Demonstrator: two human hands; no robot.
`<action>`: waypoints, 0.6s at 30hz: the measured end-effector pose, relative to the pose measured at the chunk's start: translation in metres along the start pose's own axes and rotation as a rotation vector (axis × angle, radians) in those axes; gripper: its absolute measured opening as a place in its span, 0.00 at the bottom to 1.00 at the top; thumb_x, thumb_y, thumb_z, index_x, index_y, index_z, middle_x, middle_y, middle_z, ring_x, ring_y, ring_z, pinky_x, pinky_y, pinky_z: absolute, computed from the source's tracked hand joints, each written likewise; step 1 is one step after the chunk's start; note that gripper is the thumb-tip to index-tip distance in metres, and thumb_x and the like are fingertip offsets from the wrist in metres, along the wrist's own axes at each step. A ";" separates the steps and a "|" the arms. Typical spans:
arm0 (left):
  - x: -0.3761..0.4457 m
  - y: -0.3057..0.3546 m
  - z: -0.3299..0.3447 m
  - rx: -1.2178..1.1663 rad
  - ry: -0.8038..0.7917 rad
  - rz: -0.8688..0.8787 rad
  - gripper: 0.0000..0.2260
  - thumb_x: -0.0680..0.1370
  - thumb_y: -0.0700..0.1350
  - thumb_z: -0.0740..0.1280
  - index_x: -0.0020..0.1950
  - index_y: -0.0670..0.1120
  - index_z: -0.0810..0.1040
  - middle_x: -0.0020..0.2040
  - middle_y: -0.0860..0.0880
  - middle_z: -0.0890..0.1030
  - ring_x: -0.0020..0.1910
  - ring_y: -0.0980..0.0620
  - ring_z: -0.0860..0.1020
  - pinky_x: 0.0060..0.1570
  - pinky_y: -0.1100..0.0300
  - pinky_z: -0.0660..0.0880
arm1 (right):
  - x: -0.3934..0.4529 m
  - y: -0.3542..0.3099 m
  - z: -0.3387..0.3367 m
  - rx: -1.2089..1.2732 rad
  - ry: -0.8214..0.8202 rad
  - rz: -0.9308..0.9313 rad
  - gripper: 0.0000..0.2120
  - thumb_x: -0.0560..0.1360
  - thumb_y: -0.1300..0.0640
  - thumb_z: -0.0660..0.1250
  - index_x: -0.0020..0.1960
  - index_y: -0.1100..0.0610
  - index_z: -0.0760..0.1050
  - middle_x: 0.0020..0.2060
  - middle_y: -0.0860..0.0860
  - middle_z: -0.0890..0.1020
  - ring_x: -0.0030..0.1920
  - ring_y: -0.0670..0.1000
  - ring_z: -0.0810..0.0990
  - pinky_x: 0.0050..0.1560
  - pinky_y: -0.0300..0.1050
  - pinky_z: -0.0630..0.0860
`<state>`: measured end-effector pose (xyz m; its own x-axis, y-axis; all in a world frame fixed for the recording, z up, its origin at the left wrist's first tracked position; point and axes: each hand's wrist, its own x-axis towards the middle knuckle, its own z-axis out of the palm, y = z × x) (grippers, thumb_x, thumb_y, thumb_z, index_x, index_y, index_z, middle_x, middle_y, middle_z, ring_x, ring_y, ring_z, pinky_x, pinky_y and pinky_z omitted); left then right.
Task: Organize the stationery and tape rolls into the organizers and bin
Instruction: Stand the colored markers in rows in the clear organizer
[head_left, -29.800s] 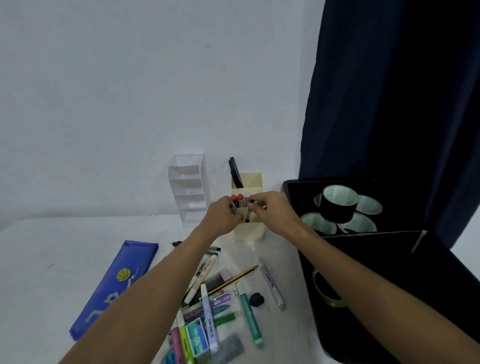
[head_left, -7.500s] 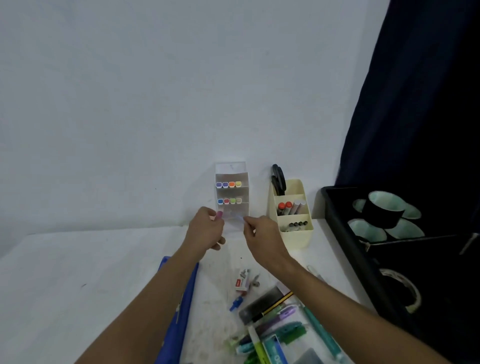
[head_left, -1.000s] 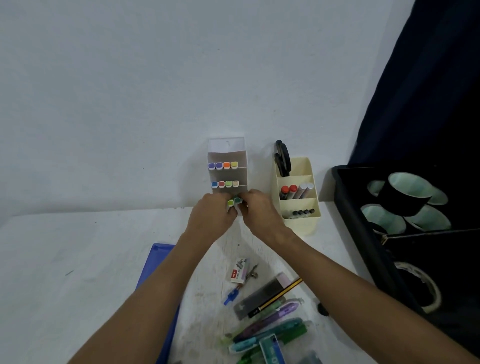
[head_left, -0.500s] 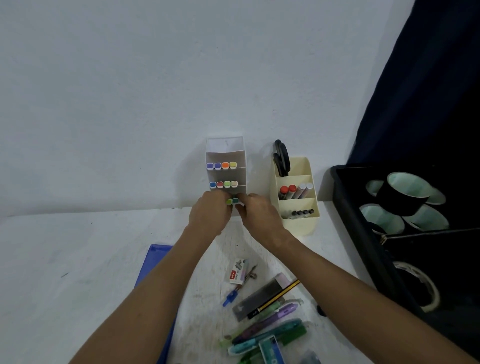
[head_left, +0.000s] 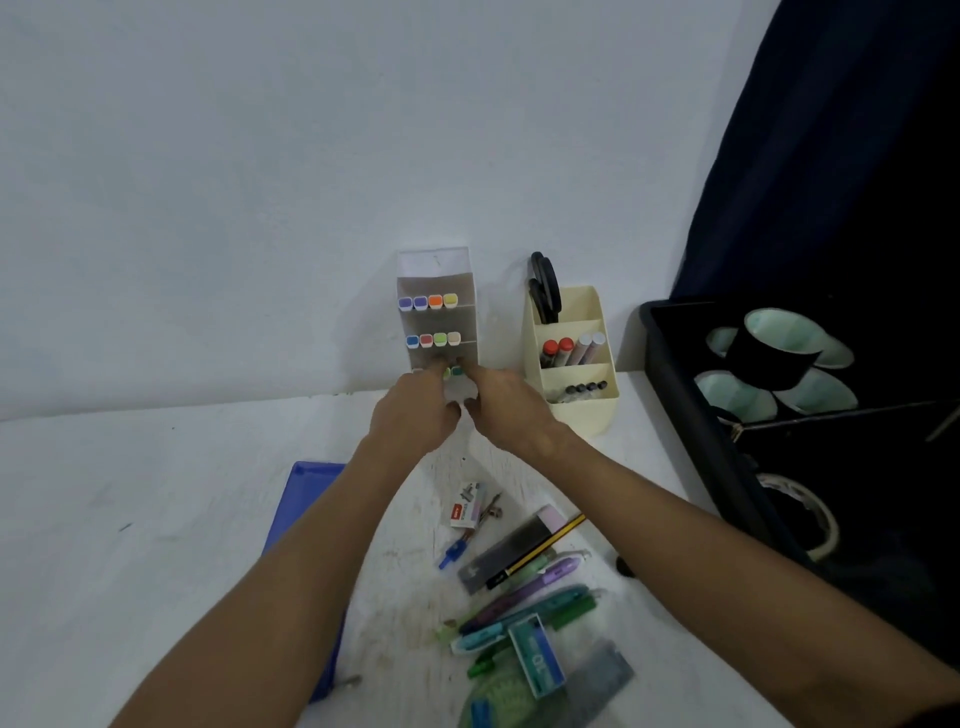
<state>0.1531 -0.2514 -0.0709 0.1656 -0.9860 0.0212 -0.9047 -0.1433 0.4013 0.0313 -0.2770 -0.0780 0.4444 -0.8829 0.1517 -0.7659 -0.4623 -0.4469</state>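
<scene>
Compared with half a second ago, little changes: both hands stay at the third row of the clear organizer (head_left: 437, 291), centre of frame, with the green marker (head_left: 447, 373) and teal marker (head_left: 457, 370) caps slightly more exposed between them. Against 7.5 s ago, that third row now has markers in it.

Left hand (head_left: 415, 415) reaches up from lower left, fingers curled at the row's left end. Right hand (head_left: 506, 408) comes from lower right, fingertips bunched beside the teal cap. Whether either actually pinches a marker, cannot tell; knuckles hide the contact.

Cream organizer (head_left: 571, 364) sits right of centre holding scissors (head_left: 544, 288) and pens. Black bin (head_left: 691, 415) with tape rolls (head_left: 769, 353) at right edge. Loose pens (head_left: 524, 597) lie bottom centre; blue pencil case (head_left: 306, 499) lower left.
</scene>
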 end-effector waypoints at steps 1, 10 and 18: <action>-0.005 -0.002 0.001 -0.004 0.019 0.035 0.18 0.78 0.47 0.65 0.68 0.47 0.69 0.59 0.43 0.79 0.52 0.43 0.80 0.57 0.50 0.77 | -0.007 -0.003 -0.005 0.047 -0.016 -0.016 0.24 0.78 0.61 0.63 0.73 0.54 0.64 0.56 0.58 0.81 0.55 0.58 0.80 0.56 0.49 0.76; -0.080 -0.017 0.005 -0.086 -0.081 0.029 0.16 0.76 0.48 0.65 0.64 0.49 0.77 0.41 0.50 0.82 0.38 0.54 0.76 0.46 0.61 0.74 | -0.074 0.011 -0.039 0.059 -0.351 -0.026 0.19 0.78 0.58 0.64 0.68 0.55 0.72 0.56 0.52 0.81 0.47 0.46 0.74 0.51 0.36 0.68; -0.120 -0.031 0.014 -0.086 -0.225 0.010 0.09 0.76 0.47 0.67 0.54 0.47 0.79 0.48 0.49 0.81 0.42 0.52 0.77 0.40 0.62 0.74 | -0.113 0.034 -0.053 -0.030 -0.453 0.038 0.14 0.77 0.57 0.66 0.62 0.50 0.77 0.55 0.48 0.79 0.46 0.45 0.75 0.47 0.36 0.69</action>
<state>0.1559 -0.1303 -0.0984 0.0562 -0.9830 -0.1749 -0.8676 -0.1347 0.4786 -0.0702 -0.1973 -0.0636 0.5689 -0.7773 -0.2686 -0.7958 -0.4379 -0.4182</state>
